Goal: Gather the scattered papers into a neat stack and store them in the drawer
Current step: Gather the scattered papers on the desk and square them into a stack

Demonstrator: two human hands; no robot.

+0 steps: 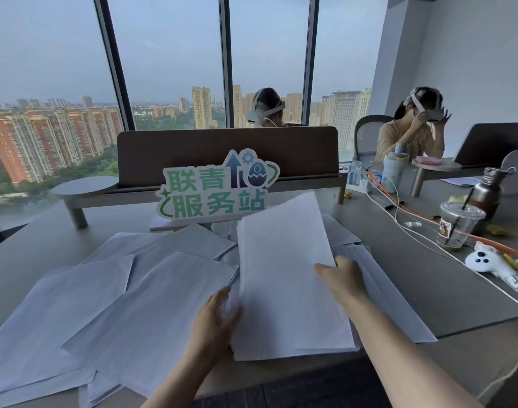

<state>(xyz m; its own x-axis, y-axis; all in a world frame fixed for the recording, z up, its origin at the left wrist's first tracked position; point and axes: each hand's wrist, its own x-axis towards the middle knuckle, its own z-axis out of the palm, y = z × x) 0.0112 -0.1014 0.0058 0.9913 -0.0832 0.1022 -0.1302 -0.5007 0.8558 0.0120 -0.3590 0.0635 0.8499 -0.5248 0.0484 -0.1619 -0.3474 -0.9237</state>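
A stack of white papers (284,278) is raised at its far end above the grey desk (446,293), in front of me. My right hand (341,278) grips its right edge, thumb on top. My left hand (215,322) holds the stack's lower left edge, fingers curled against the sheets. Several loose sheets (110,295) lie spread and overlapping across the desk to the left, and a few more sheets (384,295) lie under and to the right of the stack. No drawer shows in this view.
A green and white sign (216,187) stands behind the papers before a brown divider (228,151). At right lie a plastic cup with straw (457,225), a metal bottle (488,192), cables (404,219) and a white toy (487,262). Two people sit beyond.
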